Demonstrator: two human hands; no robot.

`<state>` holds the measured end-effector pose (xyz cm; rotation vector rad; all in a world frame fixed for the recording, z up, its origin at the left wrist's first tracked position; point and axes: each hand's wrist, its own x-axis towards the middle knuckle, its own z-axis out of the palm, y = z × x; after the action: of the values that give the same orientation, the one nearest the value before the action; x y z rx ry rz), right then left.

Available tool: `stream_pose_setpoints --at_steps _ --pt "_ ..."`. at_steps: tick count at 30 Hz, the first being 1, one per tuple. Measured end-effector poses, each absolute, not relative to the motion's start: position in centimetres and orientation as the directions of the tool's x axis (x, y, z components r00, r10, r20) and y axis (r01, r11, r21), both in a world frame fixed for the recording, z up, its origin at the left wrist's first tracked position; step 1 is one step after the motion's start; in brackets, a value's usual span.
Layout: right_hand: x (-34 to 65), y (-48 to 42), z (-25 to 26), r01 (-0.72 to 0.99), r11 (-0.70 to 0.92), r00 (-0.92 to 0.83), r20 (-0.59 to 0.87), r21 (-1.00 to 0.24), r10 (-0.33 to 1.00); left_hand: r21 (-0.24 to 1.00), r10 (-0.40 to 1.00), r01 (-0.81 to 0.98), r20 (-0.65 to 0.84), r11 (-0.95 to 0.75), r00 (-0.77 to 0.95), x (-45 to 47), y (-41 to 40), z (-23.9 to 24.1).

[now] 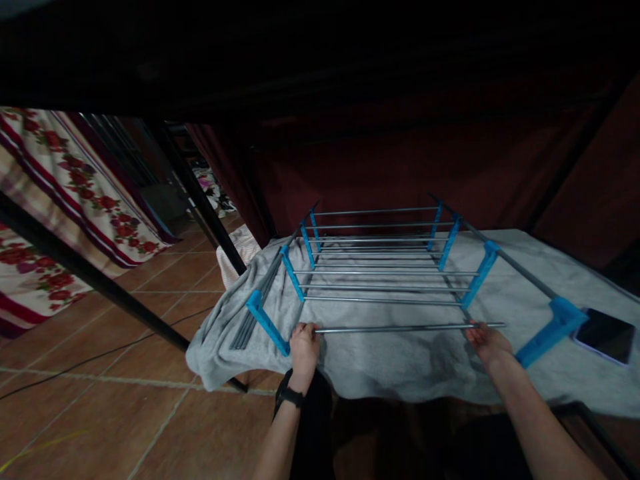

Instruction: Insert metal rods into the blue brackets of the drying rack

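A rack frame (380, 273) of thin metal rods and blue plastic brackets lies on a grey towel (400, 360). A loose metal rod (400, 328) runs across its near end. My left hand (303, 347) is closed around the rod's left end, beside a blue bracket (267, 323). At the rod's right end my right hand (484, 340) pinches it, left of another blue bracket (550, 331). A dark watch (290, 397) sits on my left wrist.
A dark phone (605, 335) lies on the towel at the right. Several spare rods (255, 307) lie along the towel's left side. Black frame poles (200, 200) slant at left over a tiled floor (125, 373). Floral cloth (65, 180) hangs far left; dark red fabric (400, 167) is behind.
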<state>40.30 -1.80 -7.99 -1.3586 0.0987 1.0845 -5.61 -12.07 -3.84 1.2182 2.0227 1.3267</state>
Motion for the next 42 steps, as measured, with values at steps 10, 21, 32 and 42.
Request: stream_pose_setpoints --at_steps 10,21,32,42 --pt "40.2 -2.0 -7.1 -0.673 -0.193 0.520 -0.642 -0.714 0.563 0.961 0.775 -0.270 -0.214 0.058 -0.595 -5.1 -11.3 -5.7" --pt "38.5 -2.6 -5.5 -0.664 -0.168 0.497 -0.598 -0.729 0.629 0.773 0.665 -0.632 -0.442 -0.058 -0.602 -5.6 -10.9 -4.9" --pt "38.2 -3.4 -4.7 -0.655 -0.102 0.529 -0.551 -0.748 0.645 0.762 0.643 -0.646 -0.512 0.035 -0.570 -5.9 -9.8 -4.0" --pt "38.2 -4.3 -5.5 -0.612 -0.078 0.564 -0.504 -0.787 0.654 0.787 0.609 -0.616 -0.469 -0.042 -0.640 -5.7 -9.5 -4.4"
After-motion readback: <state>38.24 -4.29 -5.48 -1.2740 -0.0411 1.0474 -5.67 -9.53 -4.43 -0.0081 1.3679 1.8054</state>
